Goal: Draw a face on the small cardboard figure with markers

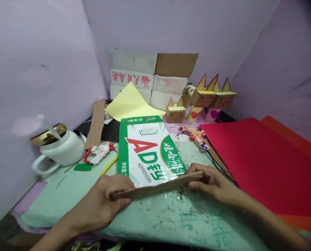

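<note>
A flattened green-and-white printed carton sheet point(147, 150) with red "AD" lettering lies on a pale green mat point(171, 216). Its near edge is folded up, showing the brown cardboard flap point(158, 187). My left hand point(105, 202) pinches the left end of that flap. My right hand point(213, 181) grips its right end, fingers curled over the edge.
A large red paper sheet point(262, 164) over an orange one lies at the right. A white jug with gold lid point(58, 146), red-handled scissors point(98, 153), a yellow pencil and a brown card strip lie at the left. Yellow paper, stacked boxes and cardboard animal figures point(210, 97) line the back wall.
</note>
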### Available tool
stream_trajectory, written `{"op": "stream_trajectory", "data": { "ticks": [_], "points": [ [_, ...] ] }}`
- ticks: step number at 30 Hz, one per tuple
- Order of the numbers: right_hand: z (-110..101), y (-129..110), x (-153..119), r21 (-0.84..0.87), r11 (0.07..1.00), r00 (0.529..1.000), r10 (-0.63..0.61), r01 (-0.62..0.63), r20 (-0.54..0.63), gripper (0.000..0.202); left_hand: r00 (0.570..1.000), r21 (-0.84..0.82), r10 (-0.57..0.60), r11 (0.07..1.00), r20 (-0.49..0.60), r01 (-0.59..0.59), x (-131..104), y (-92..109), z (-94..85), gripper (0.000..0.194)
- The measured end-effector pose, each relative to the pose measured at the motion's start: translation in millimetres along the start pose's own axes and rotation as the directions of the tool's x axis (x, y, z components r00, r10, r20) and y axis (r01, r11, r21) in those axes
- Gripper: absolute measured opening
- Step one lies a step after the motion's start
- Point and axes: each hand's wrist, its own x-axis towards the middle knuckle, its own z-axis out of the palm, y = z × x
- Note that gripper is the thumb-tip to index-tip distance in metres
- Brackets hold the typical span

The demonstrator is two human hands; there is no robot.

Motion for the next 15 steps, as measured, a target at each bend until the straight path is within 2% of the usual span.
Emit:
{"op": "stream_trajectory", "data": {
  "ticks": [2, 3, 5, 7, 9, 11, 13, 15],
  "points": [
    [4, 13, -2, -0.062, 0.996, 0.997, -0.071, 0.071, 0.001, 0.011, 0.978, -0.063, 0.192, 0.978, -0.086, -0.198, -6, -21, 12.6, 0.016],
    [5, 18, -2, -0.108, 0.987, 0.993, -0.116, 0.116, 0.004, 0.013, 0.959, -0.054, 0.250, 0.964, -0.130, -0.259, -8, -29, 17.6, 0.023],
    [6, 24, 0, -0.182, 0.962, 0.979, -0.203, 0.204, 0.026, 0.016, 0.929, -0.008, 0.308, 0.949, -0.207, -0.316, -9, -38, 25.1, 0.032],
    [7, 25, 3, -0.207, 0.948, 0.970, -0.240, 0.241, 0.032, 0.019, 0.919, 0.017, 0.292, 0.954, -0.265, -0.298, -8, -37, 29.3, 0.036],
    [9, 24, 6, -0.208, 0.959, 0.981, -0.194, 0.190, 0.003, 0.021, 0.929, -0.004, 0.184, 0.981, -0.320, -0.195, -6, -30, 30.8, 0.030],
    [11, 23, 9, -0.202, 0.977, 0.996, -0.072, 0.060, -0.054, 0.019, 0.940, -0.051, -0.028, 0.999, -0.341, 0.011, -2, -23, 29.8, 0.018],
    [13, 22, 14, -0.172, 0.982, 0.993, 0.061, -0.078, -0.101, 0.024, 0.915, -0.128, -0.264, 0.963, -0.305, 0.236, 4, -17, 26.6, 0.013],
    [14, 21, 21, -0.100, 0.983, 0.979, 0.141, -0.156, -0.146, 0.032, 0.863, -0.238, -0.447, 0.888, -0.236, 0.395, 12, -14, 21.9, 0.018]
  ]
}}
